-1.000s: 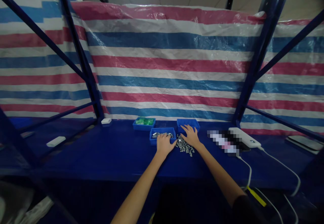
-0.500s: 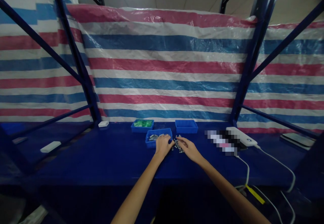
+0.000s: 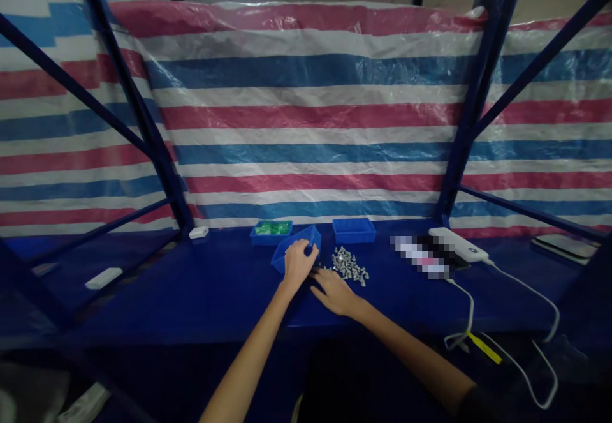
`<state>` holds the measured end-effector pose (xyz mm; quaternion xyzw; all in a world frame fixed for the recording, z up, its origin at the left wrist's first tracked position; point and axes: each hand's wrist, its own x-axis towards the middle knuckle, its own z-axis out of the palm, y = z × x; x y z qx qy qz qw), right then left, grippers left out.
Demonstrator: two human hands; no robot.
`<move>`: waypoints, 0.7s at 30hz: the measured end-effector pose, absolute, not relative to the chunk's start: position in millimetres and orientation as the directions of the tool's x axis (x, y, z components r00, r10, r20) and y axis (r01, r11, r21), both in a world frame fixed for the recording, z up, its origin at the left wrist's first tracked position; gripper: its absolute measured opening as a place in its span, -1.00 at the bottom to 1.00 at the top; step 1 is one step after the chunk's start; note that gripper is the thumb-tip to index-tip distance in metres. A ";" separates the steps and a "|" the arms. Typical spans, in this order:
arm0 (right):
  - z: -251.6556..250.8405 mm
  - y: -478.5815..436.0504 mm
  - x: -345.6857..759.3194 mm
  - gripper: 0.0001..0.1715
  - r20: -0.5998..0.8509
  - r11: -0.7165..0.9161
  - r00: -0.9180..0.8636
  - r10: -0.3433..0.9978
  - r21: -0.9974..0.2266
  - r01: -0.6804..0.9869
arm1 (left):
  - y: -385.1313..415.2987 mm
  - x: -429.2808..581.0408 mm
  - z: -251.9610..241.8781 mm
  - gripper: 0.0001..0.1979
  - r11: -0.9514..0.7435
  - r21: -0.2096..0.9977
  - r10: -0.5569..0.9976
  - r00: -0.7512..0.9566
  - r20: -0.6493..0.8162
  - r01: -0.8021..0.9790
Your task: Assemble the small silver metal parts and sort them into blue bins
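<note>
My left hand (image 3: pixel 297 262) grips the near edge of a small blue bin (image 3: pixel 291 249) and holds it tilted up off the blue bench top (image 3: pixel 210 289). My right hand (image 3: pixel 335 290) lies low on the bench just right of the bin, fingers stretched toward it. A heap of small silver metal parts (image 3: pixel 350 265) rests on the bench just beyond my right hand. What is inside the tilted bin is hidden.
A blue bin with green parts (image 3: pixel 270 230) and another blue bin (image 3: pixel 354 229) stand at the back. A white power bank (image 3: pixel 458 244) with a white cable (image 3: pixel 535 308) lies at the right. Small white devices (image 3: pixel 103 277) lie at the left. Blue rack posts (image 3: pixel 471 104) flank the bench.
My left hand has lifted and tilted the blue bin that lay flat before. My right hand drew back from the silver heap toward me and now lies beside the bin.
</note>
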<state>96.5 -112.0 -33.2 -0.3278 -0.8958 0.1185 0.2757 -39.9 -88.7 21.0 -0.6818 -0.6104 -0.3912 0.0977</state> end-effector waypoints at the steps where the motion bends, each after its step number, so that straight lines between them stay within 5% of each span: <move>1: -36.0 -106.4 96.5 -0.51 0.423 0.729 -0.594 0.684 -0.403 0.552 | -91.1 -40.3 18.5 -0.79 -0.256 0.323 0.756 -0.019 0.654 0.911; 5: -42.4 -86.2 104.2 -0.54 0.463 0.639 -0.442 0.768 -0.510 0.575 | -99.9 -42.2 11.2 -0.79 -0.360 0.252 0.738 0.109 0.665 0.898; 8: -39.9 -78.7 108.6 -0.49 0.463 0.543 -0.284 0.840 -0.705 0.456 | -107.9 -42.1 9.8 -0.78 -0.432 0.263 0.731 0.164 0.662 0.862; 12: -28.7 -81.0 106.3 -0.35 0.223 0.242 -0.121 0.967 -0.955 0.173 | -122.2 -37.4 9.2 -0.77 -0.494 0.315 0.733 0.194 0.652 0.810; 21: 2.6 -97.4 109.4 -0.52 -0.080 -0.106 -0.145 0.986 -0.977 -0.184 | -134.7 -24.2 7.1 -0.81 -0.639 0.334 0.713 0.369 0.596 0.693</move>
